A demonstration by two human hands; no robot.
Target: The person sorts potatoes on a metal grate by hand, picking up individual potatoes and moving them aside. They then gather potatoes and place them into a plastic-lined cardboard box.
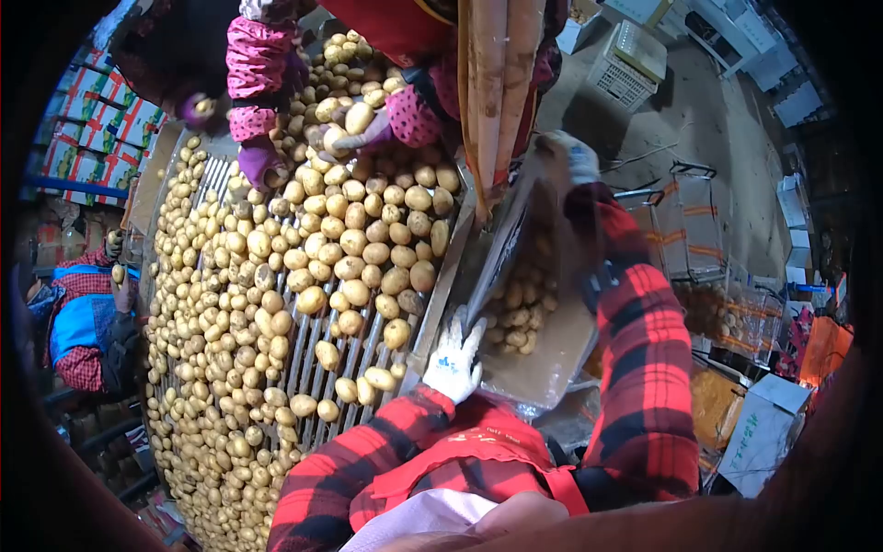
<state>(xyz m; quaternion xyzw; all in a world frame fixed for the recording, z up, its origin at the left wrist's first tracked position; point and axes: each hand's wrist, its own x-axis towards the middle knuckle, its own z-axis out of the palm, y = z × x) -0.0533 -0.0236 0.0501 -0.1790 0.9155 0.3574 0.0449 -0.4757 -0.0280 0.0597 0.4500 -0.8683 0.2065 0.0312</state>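
Observation:
My left hand, in a white glove, lies at the near left edge of a plastic-lined box, its fingers closed on the plastic liner. Potatoes lie inside the box. My right hand, also gloved, is at the far end of the box by the raised liner; it is blurred and its fingers are not clear. Left of the box, many potatoes are spread over a slatted metal table.
Co-workers' gloved hands reach over the potatoes at the far side. Another person is at the left. A post rises beyond the box. Right are a crate, wire carts and a white carton.

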